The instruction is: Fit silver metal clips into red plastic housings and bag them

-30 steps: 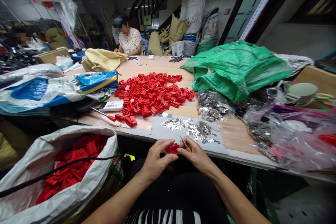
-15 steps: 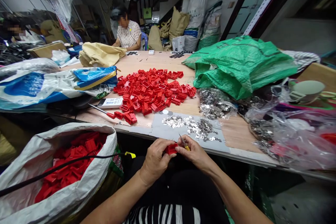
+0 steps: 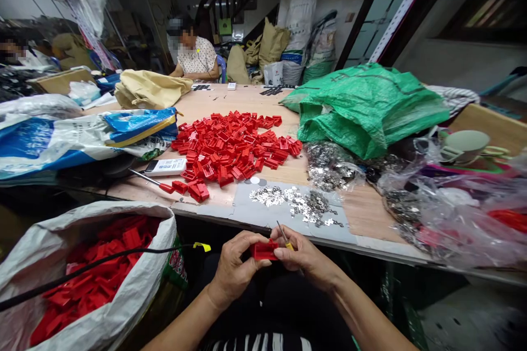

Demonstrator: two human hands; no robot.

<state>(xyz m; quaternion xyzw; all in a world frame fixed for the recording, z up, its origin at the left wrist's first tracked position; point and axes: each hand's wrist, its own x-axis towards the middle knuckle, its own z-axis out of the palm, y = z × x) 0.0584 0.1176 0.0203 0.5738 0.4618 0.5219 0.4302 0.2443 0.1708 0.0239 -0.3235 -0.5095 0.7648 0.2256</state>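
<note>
Between thumb and fingers, my left hand [image 3: 235,262] grips a small red plastic part [image 3: 264,251] just off the table's front edge, over my lap. My right hand [image 3: 309,259] is closed around a slim pointed tool with a yellow handle [image 3: 290,246], its thin metal tip up. The right thumb and fingertips also touch the right end of the red part. On a grey sheet [image 3: 242,200] beyond my hands lie small flat metal pieces [image 3: 312,205]. Behind them is a large heap of similar red parts [image 3: 234,142].
A white sack [image 3: 164,219] of red parts stands at my left, a black cord crossing it. A red-handled screwdriver [image 3: 164,187] lies by a white box [image 3: 167,166]. Right are a green sack [image 3: 370,104] and bags of metal pieces [image 3: 329,167]. A person [image 3: 195,57] sits across the table.
The view has shifted a little, so the table things sit slightly further left and lower. More of the red part shows between my hands. Both hands keep their hold.
</note>
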